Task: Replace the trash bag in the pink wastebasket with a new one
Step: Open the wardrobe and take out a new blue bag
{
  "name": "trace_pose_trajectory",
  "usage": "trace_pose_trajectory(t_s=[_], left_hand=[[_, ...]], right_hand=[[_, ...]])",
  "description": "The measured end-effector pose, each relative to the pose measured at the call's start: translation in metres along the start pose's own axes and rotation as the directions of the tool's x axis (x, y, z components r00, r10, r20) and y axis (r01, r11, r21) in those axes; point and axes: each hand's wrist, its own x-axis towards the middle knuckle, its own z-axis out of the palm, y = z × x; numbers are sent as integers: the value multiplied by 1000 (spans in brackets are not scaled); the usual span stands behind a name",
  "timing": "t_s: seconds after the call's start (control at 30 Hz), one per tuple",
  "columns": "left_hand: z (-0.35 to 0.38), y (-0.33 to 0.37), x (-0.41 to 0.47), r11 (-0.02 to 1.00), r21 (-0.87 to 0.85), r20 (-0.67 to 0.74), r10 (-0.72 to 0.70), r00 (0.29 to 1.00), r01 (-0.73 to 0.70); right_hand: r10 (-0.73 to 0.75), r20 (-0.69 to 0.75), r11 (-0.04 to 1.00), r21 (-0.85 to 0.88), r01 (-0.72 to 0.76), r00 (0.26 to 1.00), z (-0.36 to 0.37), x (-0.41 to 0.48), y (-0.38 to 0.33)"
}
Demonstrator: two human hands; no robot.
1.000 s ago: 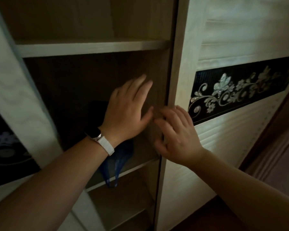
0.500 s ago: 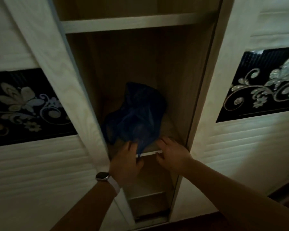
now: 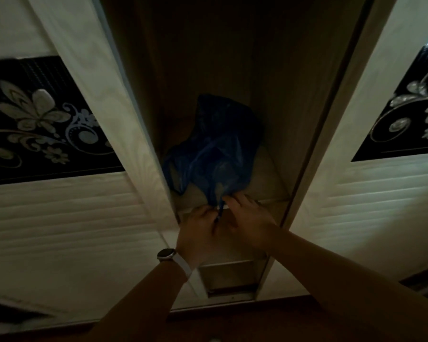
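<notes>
The room is dim, and the person stands before a tall wardrobe whose sliding doors are parted to show a narrow column of shelves. On one shelf (image 3: 265, 186) sits a crumpled blue plastic bag (image 3: 218, 149), slumped against the left side of the opening, its bulk resting well back on the board while its lower end spills forward over the front edge.

Both hands meet at that hanging end. The left hand (image 3: 200, 230), with a watch (image 3: 167, 254) on a pale strap at the wrist, is curled just below the shelf edge, fingers closed around the thin strip of blue that trails down from the bag. The right hand (image 3: 247, 215) lies just beside it, touching it, fingertips on the bag's lower corner where it crosses the shelf lip; in this light I cannot tell whether those fingers are pinching the plastic or only pressing on it.

So the bag lies above and beyond the hands, only its bottom tip reaching them. The left door (image 3: 67, 218) and the right door (image 3: 371, 206) each carry a black band with a silver flower pattern above ribbed white panelling. A lower shelf (image 3: 227, 270) shows beneath the wrists.
</notes>
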Motion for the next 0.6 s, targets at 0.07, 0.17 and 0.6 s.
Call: trace_pose_trajectory(t_s=[0.07, 0.17, 0.6], left_hand=[[2, 7, -6, 992, -118, -33, 36, 999, -40], [1, 21, -16, 962, -263, -88, 51, 995, -73], [-31, 39, -6, 988, 72, -330, 152, 932, -135]], right_hand=[[-5, -16, 1000, -9, 5, 1000, 2, -1, 2], [-54, -35, 999, -8, 54, 998, 1, -6, 5], [-36, -302, 978, 186, 96, 953, -23, -61, 26]])
